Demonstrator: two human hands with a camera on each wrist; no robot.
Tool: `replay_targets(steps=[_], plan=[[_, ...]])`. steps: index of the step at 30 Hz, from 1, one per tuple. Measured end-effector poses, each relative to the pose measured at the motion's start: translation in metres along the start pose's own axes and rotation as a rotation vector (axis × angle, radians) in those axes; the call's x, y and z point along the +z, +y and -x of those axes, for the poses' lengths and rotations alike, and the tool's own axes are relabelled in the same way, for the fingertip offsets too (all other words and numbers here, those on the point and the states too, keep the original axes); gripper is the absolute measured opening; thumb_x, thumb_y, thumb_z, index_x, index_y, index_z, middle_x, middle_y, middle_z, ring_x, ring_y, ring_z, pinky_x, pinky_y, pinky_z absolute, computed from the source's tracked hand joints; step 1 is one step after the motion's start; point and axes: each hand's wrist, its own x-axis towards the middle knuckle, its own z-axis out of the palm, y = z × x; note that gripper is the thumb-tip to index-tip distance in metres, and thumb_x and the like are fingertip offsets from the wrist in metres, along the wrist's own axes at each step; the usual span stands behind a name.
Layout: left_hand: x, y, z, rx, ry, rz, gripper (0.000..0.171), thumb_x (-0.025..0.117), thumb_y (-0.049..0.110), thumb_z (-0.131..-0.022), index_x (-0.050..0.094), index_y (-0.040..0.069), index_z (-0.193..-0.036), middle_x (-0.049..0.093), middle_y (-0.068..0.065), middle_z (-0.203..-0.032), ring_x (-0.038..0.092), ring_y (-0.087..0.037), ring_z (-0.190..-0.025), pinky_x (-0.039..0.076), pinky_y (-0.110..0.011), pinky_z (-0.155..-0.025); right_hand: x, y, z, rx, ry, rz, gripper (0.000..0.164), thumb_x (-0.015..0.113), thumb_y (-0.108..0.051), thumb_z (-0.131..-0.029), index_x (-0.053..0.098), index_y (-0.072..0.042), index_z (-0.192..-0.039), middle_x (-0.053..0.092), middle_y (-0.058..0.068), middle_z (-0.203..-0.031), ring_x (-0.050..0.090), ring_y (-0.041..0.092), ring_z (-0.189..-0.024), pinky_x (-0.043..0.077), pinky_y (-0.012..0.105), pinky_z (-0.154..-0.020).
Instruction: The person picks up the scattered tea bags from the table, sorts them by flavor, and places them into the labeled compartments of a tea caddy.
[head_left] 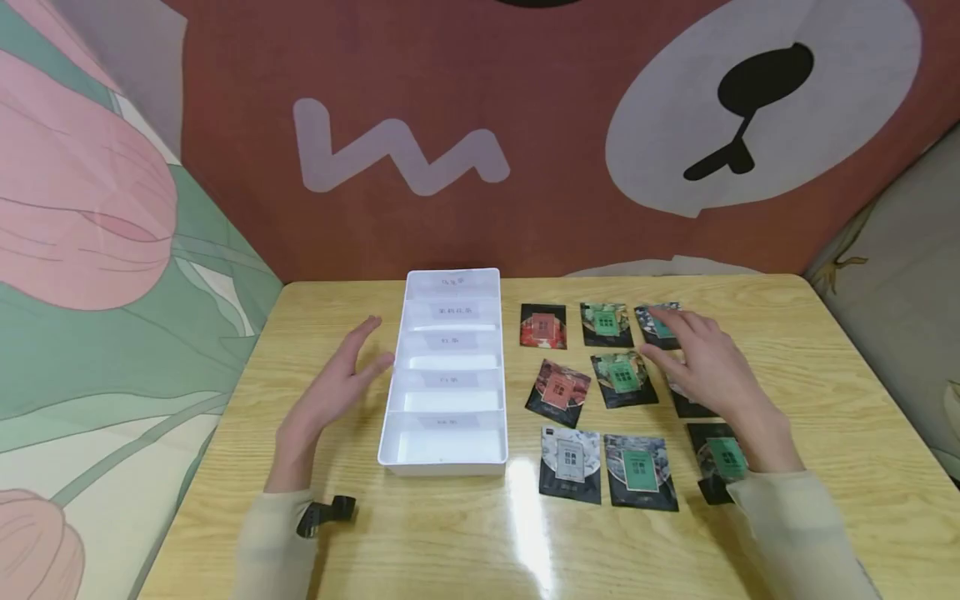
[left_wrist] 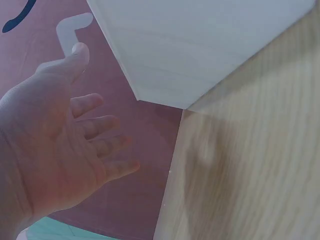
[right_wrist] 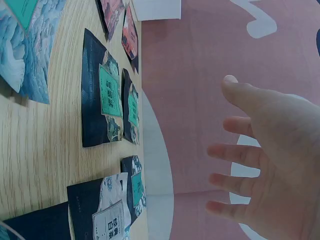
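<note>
A white divided box with labelled compartments stands on the wooden table. Beside its left wall hovers my left hand, its fingers extended; the left wrist view shows the open palm apart from the box wall. My right hand is held over the right-hand column of tea sachets, with straight fingers and nothing in them. It partly hides a blue-labelled sachet and a white-labelled sachet below. In the right wrist view the palm hangs apart from the sachets.
Several other sachets lie flat right of the box: red ones, green-labelled ones, and a front row with a white one and green ones. A patterned cloth wall rises behind the table.
</note>
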Motion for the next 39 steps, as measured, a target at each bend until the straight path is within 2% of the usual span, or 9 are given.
replay_targets(steps=[8, 13, 17, 24, 27, 30, 34, 39], plan=[[0.01, -0.005, 0.019, -0.063, -0.153, 0.122, 0.077, 0.055, 0.047, -0.1, 0.016, 0.016, -0.16, 0.02, -0.012, -0.165, 0.034, -0.042, -0.144, 0.036, -0.06, -0.112, -0.014, 0.008, 0.005, -0.003, 0.002, -0.081, 0.054, 0.046, -0.039, -0.106, 0.045, -0.004, -0.148, 0.047, 0.029, -0.143, 0.043, 0.053, -0.127, 0.036, 0.072, -0.097], [0.015, -0.005, 0.029, -0.074, -0.21, 0.173, 0.077, 0.055, 0.046, -0.1, 0.015, 0.018, -0.16, 0.026, -0.008, -0.163, 0.044, -0.037, -0.14, 0.042, -0.053, -0.11, -0.021, 0.013, 0.008, 0.036, 0.004, -0.082, 0.057, 0.048, -0.04, -0.105, 0.044, -0.004, -0.148, 0.045, 0.029, -0.145, 0.04, 0.053, -0.128, 0.034, 0.073, -0.097], [0.019, 0.0, 0.028, -0.065, -0.236, 0.196, 0.072, 0.052, 0.043, -0.102, 0.015, 0.022, -0.16, 0.035, -0.009, -0.159, 0.052, -0.033, -0.134, 0.045, -0.05, -0.107, -0.023, 0.017, 0.01, 0.056, 0.001, -0.09, 0.058, 0.05, -0.041, -0.104, 0.043, -0.005, -0.148, 0.044, 0.028, -0.146, 0.039, 0.053, -0.129, 0.033, 0.073, -0.097], [0.034, 0.002, 0.025, -0.051, -0.214, 0.172, 0.063, 0.039, 0.031, -0.109, 0.006, 0.022, -0.161, 0.041, -0.018, -0.153, 0.058, -0.033, -0.124, 0.052, -0.04, -0.096, -0.021, 0.02, 0.013, 0.062, -0.006, -0.082, 0.06, 0.049, -0.045, -0.103, 0.046, -0.005, -0.147, 0.045, 0.028, -0.143, 0.04, 0.052, -0.128, 0.034, 0.073, -0.097], [0.038, 0.003, 0.025, -0.059, -0.205, 0.174, 0.061, 0.035, 0.029, -0.11, 0.003, 0.021, -0.161, 0.044, -0.022, -0.149, 0.058, -0.034, -0.124, 0.053, -0.04, -0.094, -0.021, 0.019, 0.013, 0.065, -0.01, -0.085, 0.06, 0.049, -0.048, -0.103, 0.047, -0.005, -0.145, 0.046, 0.027, -0.143, 0.04, 0.051, -0.128, 0.034, 0.073, -0.098], [0.04, 0.004, 0.025, -0.094, -0.184, 0.162, 0.06, 0.033, 0.031, -0.11, 0.002, 0.024, -0.161, 0.04, -0.018, -0.153, 0.057, -0.034, -0.125, 0.053, -0.042, -0.095, -0.021, 0.017, 0.012, 0.056, -0.013, -0.082, 0.06, 0.048, -0.048, -0.103, 0.048, -0.006, -0.145, 0.046, 0.027, -0.143, 0.04, 0.05, -0.129, 0.034, 0.073, -0.098], [0.041, 0.004, 0.026, -0.126, -0.162, 0.148, 0.06, 0.033, 0.035, -0.109, 0.002, 0.029, -0.161, 0.026, -0.01, -0.162, 0.055, -0.032, -0.127, 0.052, -0.044, -0.097, -0.022, 0.015, 0.011, 0.044, -0.009, -0.084, 0.058, 0.05, -0.045, -0.103, 0.049, -0.005, -0.144, 0.046, 0.027, -0.143, 0.04, 0.05, -0.129, 0.034, 0.073, -0.098], [0.042, 0.003, 0.027, -0.121, -0.15, 0.161, 0.06, 0.033, 0.036, -0.109, 0.003, 0.03, -0.161, 0.03, -0.013, -0.16, 0.057, -0.032, -0.124, 0.052, -0.043, -0.096, -0.024, 0.014, 0.013, 0.04, -0.001, -0.087, 0.055, 0.051, -0.042, -0.103, 0.05, -0.004, -0.143, 0.047, 0.027, -0.142, 0.041, 0.05, -0.128, 0.035, 0.072, -0.097]])
